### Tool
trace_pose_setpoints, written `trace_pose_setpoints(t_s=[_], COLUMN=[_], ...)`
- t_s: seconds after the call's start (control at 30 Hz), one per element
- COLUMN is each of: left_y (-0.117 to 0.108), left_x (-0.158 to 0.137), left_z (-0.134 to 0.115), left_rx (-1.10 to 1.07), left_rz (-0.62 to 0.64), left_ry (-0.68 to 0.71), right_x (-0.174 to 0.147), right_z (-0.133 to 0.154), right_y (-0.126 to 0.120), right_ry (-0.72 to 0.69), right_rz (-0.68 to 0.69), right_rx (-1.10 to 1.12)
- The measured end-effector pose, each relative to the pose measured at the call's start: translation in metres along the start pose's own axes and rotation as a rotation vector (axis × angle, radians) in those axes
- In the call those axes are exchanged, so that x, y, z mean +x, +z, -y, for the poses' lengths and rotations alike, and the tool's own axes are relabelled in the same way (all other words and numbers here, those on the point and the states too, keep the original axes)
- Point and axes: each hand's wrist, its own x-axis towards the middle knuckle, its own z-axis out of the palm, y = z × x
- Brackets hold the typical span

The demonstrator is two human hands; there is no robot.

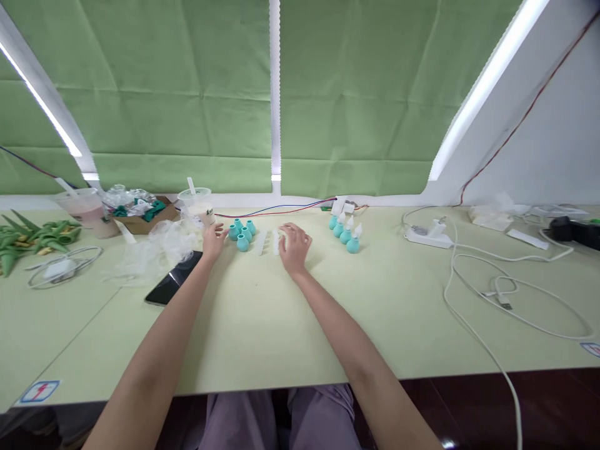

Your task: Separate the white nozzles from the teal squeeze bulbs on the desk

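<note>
Five bulbs [242, 243], turquoise, smooth and round-bodied, each with a short narrow neck, standing upright in a tight cluster on the worktop [262, 337]. Well to the right of the bulbs, a slanting row of four tipped bulbs [353, 244], the same turquoise below, white and pointed at the top, likewise upright. Just right of the bulbs, two strips [261, 244], white and narrow, lying roughly side by side; too small for finer detail.

Immediately left of the bulbs, left hand [214, 242], with fingers loosely bent toward the closest one; cannot tell whether touching it or just short of it, nor whether gripping anything. Right of the bulbs, past the first strip, right hand [294, 247], back upward, with fingers arched down at the second strip and partly covering it; cannot tell whether pinched on it, with fingertips partly hidden. So, bulbs and first strip between the two hands, tipped bulbs apart from the right fingers on the far side.

Left of the bulbs and nearer the front edge, dark phone [171, 282], lying flat. Behind and left of the bulbs, cup [197, 203]; farther left, brown box [146, 224]. Far right of the bulbs, white power strip [426, 239].
</note>
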Motion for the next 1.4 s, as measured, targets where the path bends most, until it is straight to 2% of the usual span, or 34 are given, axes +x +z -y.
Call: trace_pose_setpoints(t_s=[0.03, 0.13, 0.2, 0.23, 0.33, 0.43, 0.53, 0.6, 0.67, 0.73, 0.8, 0.87, 0.97, 1.17, 1.3, 1.4], left_y=[-0.002, -0.008, -0.011, -0.012, -0.013, -0.010, -0.004, 0.000, 0.002, 0.003, 0.002, 0.003, 0.004, 0.005, 0.007, 0.004], left_x=[-0.004, -0.021, -0.033, -0.039, -0.056, -0.068, -0.078, -0.085, -0.091, -0.099, -0.106, -0.112, -0.117, -0.119, -0.120, -0.115], left_z=[-0.002, -0.010, -0.017, -0.020, -0.028, -0.036, -0.047, -0.060, -0.075, -0.090, -0.100, -0.103, -0.098, -0.090, -0.088, -0.080], left_rx=[-0.023, -0.064, -0.053, -0.038, 0.005, 0.009, -0.007, -0.003, 0.029, 0.095, 0.161, 0.209, 0.280, 0.443, 0.489, 0.419], left_rz=[-0.035, -0.131, -0.169, -0.173, -0.153, -0.127, -0.098, -0.071, -0.023, 0.065, 0.140, 0.147, 0.072, 0.018, 0.015, -0.047], left_ry=[0.005, 0.041, 0.081, 0.103, 0.159, 0.186, 0.234, 0.306, 0.417, 0.570, 0.719, 0.787, 0.770, 0.753, 0.693, 0.590], right_x=[0.004, 0.016, 0.022, 0.024, 0.024, 0.024, 0.028, 0.030, 0.029, 0.022, 0.013, 0.005, 0.000, -0.001, -0.003, 0.000], right_z=[-0.012, -0.057, -0.088, -0.101, -0.126, -0.130, -0.114, -0.092, -0.063, -0.029, 0.001, 0.021, 0.029, 0.019, 0.026, 0.018], right_y=[-0.008, -0.040, -0.060, -0.067, -0.074, -0.072, -0.067, -0.061, -0.052, -0.040, -0.029, -0.021, -0.016, -0.014, -0.014, -0.015], right_ry=[0.075, 0.442, 0.669, 0.758, 0.863, 0.814, 0.605, 0.448, 0.351, 0.288, 0.292, 0.307, 0.352, 0.344, 0.310, 0.378], right_rz=[-0.086, -0.368, -0.463, -0.473, -0.335, -0.306, -0.385, -0.391, -0.320, -0.193, -0.075, 0.027, 0.125, 0.177, 0.088, -0.015], right_rx=[-0.040, -0.171, -0.226, -0.241, -0.199, -0.150, -0.028, 0.116, 0.288, 0.498, 0.738, 0.914, 1.039, 0.931, 0.846, 0.855])
